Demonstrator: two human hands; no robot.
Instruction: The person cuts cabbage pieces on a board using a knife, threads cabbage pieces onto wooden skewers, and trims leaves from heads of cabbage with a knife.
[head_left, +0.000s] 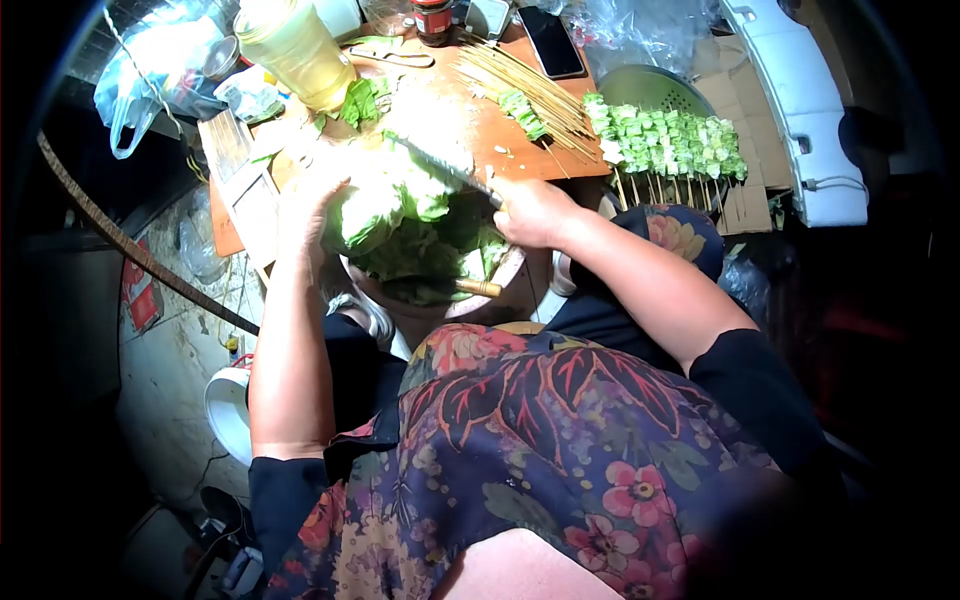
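Observation:
My left hand (315, 205) is closed against the left side of a pale green cabbage head (375, 205), its fingers partly lost in glare. A knife (440, 163) is gripped in my right hand (530, 212), its blade pointing up and left across the top of the cabbage. I cannot tell whether the edge touches the leaves. Below both hands, a pinkish basin (515, 275) between my knees holds loose green leaves (415, 255). A turned wooden handle (478, 287) sticks out over the leaves near its front rim.
On the wooden table (505, 100) lie bare bamboo skewers (520, 85), a phone (551, 42), scissors (392, 57) and a jar (433, 20). A large plastic jug (290, 55) stands at the left. Skewered leaf pieces (665, 140) rest on a perforated metal tray (650, 88) at right.

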